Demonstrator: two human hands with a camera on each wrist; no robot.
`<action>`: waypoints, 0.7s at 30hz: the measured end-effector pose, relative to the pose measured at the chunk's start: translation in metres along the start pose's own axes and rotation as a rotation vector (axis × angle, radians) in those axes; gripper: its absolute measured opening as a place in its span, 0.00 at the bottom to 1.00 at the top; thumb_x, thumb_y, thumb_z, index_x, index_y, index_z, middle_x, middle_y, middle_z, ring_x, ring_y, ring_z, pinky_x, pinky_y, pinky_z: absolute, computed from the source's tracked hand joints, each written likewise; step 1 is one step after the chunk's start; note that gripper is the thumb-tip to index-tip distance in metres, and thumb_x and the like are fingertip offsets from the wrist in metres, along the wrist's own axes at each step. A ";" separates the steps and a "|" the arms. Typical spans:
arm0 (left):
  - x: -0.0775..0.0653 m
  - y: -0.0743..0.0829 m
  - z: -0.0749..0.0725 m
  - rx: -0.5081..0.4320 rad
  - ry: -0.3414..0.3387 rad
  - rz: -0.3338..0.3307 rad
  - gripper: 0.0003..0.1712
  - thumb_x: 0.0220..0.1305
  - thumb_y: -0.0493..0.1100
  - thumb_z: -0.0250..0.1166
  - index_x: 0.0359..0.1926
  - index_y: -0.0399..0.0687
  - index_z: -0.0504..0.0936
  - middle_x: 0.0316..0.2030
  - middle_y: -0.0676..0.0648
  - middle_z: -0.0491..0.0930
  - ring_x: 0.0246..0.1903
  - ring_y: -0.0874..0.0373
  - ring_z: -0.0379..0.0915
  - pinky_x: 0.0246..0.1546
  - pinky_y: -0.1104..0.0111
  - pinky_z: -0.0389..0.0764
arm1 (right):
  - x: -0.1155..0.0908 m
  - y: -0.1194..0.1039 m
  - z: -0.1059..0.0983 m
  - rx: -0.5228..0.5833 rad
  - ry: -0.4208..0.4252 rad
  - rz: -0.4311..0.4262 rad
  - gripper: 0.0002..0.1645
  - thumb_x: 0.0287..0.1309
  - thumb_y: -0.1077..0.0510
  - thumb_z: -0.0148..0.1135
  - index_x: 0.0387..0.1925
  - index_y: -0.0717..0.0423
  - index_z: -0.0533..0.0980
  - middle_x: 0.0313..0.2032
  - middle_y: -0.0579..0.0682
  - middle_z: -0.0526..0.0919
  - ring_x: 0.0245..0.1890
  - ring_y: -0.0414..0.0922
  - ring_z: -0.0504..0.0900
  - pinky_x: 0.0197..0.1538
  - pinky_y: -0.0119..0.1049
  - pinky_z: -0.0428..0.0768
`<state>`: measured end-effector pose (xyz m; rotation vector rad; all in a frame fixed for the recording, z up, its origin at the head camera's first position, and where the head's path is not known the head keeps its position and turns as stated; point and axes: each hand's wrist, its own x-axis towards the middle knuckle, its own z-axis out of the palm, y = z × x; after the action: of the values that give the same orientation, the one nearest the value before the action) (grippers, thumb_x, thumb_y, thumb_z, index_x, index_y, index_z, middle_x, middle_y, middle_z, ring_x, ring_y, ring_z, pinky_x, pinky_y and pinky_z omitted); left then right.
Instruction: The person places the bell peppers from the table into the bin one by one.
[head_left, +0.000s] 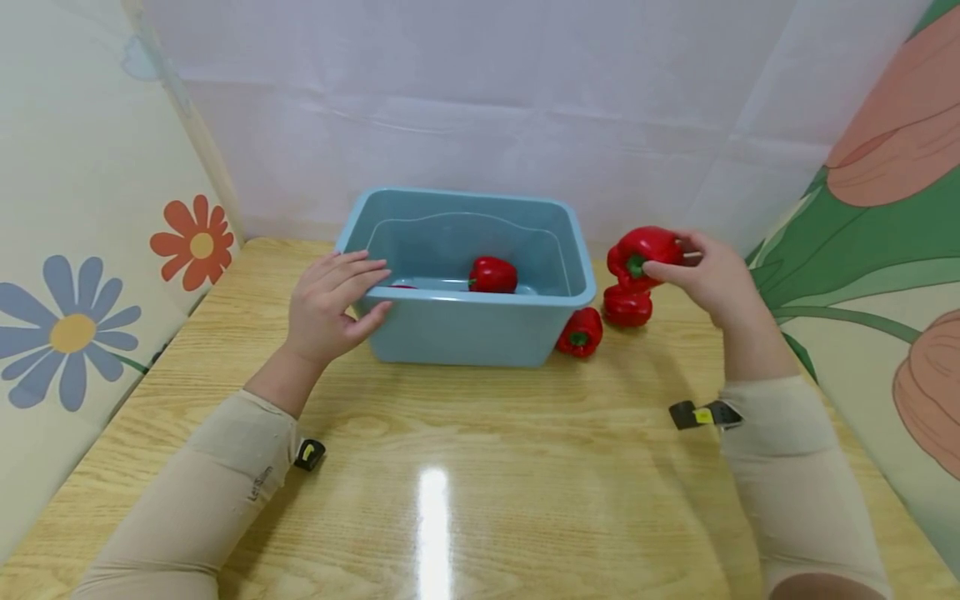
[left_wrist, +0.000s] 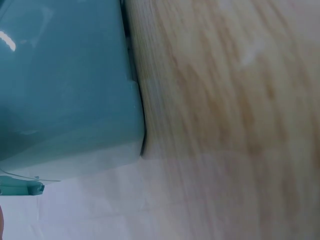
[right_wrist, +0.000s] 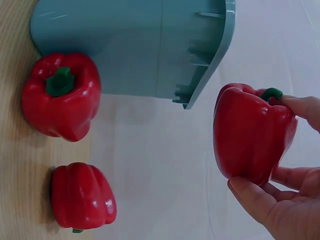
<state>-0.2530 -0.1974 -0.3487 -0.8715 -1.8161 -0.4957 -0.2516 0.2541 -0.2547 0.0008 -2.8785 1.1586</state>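
Observation:
A light blue plastic bin (head_left: 465,329) stands on the table, with my left hand (head_left: 330,304) resting on its front left corner, fingers fairly straight across the rim. Off the bin's right side, my right hand (head_left: 708,275) pinches a red bell pepper (head_left: 651,248) between thumb and fingers. In the right wrist view that held pepper (right_wrist: 252,135) is up in the air, its green stem by a fingertip. Inside the bin lies another red pepper (head_left: 492,275), and a sliver of red shows behind the front rim near my left fingers.
Two more red peppers are on the table right of the bin: one pepper (head_left: 581,332) close by its front right corner, the other pepper (head_left: 627,306) just below the held one. A white sheet (head_left: 487,125) hangs behind; flower-patterned panels (head_left: 75,333) flank both sides.

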 end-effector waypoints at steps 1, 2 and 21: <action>0.000 0.000 0.000 0.002 0.000 0.002 0.22 0.51 0.52 0.60 0.42 0.41 0.84 0.40 0.43 0.83 0.45 0.44 0.76 0.49 0.49 0.70 | 0.000 -0.002 0.000 0.000 0.000 -0.001 0.52 0.47 0.33 0.59 0.68 0.51 0.54 0.61 0.59 0.63 0.58 0.58 0.62 0.52 0.57 0.68; 0.000 0.000 0.000 0.003 0.000 0.003 0.22 0.51 0.52 0.60 0.42 0.41 0.84 0.40 0.43 0.83 0.45 0.43 0.76 0.49 0.49 0.70 | 0.000 -0.004 -0.001 0.000 0.002 -0.004 0.52 0.47 0.33 0.59 0.68 0.51 0.54 0.61 0.59 0.63 0.58 0.58 0.62 0.52 0.57 0.68; 0.002 0.002 0.002 -0.013 0.032 -0.014 0.23 0.52 0.53 0.60 0.42 0.41 0.84 0.40 0.44 0.83 0.44 0.44 0.77 0.49 0.48 0.70 | 0.003 -0.033 0.002 0.007 -0.003 -0.058 0.48 0.50 0.36 0.59 0.68 0.50 0.55 0.60 0.57 0.65 0.58 0.56 0.63 0.52 0.56 0.69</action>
<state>-0.2530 -0.1943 -0.3478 -0.8561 -1.7923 -0.5283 -0.2543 0.2286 -0.2334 0.0854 -2.8562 1.1598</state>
